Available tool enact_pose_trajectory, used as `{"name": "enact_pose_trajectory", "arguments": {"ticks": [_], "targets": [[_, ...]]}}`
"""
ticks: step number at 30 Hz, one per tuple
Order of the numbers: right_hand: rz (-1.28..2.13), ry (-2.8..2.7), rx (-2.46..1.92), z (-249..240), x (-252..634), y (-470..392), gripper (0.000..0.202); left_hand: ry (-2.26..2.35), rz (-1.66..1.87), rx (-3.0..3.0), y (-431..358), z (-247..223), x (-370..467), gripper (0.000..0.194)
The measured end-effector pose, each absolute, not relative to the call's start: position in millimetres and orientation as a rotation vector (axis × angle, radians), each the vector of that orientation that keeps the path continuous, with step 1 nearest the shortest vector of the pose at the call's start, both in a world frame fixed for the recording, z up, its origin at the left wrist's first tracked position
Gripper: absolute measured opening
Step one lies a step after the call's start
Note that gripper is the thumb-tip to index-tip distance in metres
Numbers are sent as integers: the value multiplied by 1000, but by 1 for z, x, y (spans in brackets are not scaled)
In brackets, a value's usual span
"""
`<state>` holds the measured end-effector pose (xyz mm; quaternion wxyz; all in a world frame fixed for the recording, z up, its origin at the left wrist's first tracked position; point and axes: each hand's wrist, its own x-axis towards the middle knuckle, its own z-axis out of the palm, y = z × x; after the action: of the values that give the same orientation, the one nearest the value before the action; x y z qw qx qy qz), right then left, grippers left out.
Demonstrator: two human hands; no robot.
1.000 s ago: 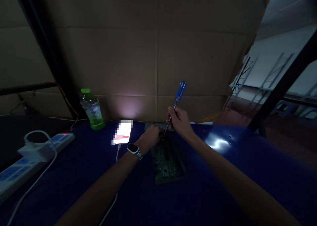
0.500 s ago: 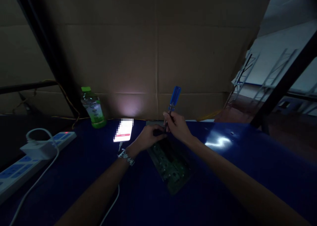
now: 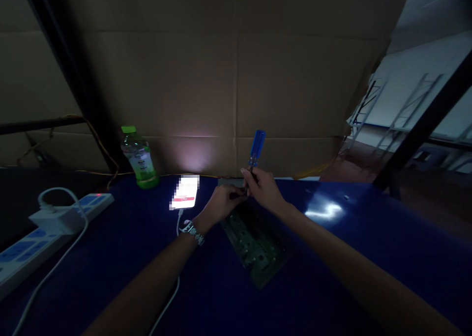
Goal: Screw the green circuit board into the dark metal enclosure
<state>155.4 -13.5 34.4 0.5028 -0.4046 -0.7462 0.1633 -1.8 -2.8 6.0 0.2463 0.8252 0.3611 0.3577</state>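
A screwdriver (image 3: 257, 143) with a blue handle points nearly straight up, its shaft pinched in the closed fingers of my right hand (image 3: 268, 189). Its tip is hidden low between my hands. Just to the left, my left hand (image 3: 220, 202), with a metal watch (image 3: 193, 232) at the wrist, has its fingers closed near the screwdriver's lower end; what they grip is too dark to make out. Beneath both hands a green circuit board (image 3: 258, 257) lies slantwise on the blue tabletop (image 3: 332, 287), its far part covered by my fingers.
A lit phone (image 3: 186, 191) with a white cable (image 3: 173, 296) lies left of my hands. Behind it stands a green-capped bottle (image 3: 140, 159). At far left is a power strip (image 3: 22, 257) with a white plug adapter (image 3: 59, 220). A cardboard wall (image 3: 295, 80) closes the back.
The screwdriver has tipped slightly left, its handle top now more upright. My left wrist has shifted a little to the right; the board stays put.
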Motion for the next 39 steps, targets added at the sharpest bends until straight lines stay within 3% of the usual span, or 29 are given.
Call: {"name": "enact_pose_trajectory", "arguments": {"ticks": [5,9,13,21,29,33,39], "targets": [[511,-1805,-975,35,158,-9,33,961,965,2297,-3,7,-2,15],[764,-1911,-938,43,170,-5,18,932,993,2330,-3,6,-2,13],[940,-1981,-935,57,183,-7,21,903,982,2341,-4,6,-3,15],[764,-1952,-993,54,183,-2,19,896,1135,2155,-3,6,-2,19],[609,-1883,-1059,52,173,-8,30,993,1240,2004,-7,7,10,7],[677,-1905,-1037,54,174,-11,20,941,1177,2047,-8,11,6,9],[803,-1951,-954,62,178,-13,22,899,1052,2149,-4,13,-2,14]]}}
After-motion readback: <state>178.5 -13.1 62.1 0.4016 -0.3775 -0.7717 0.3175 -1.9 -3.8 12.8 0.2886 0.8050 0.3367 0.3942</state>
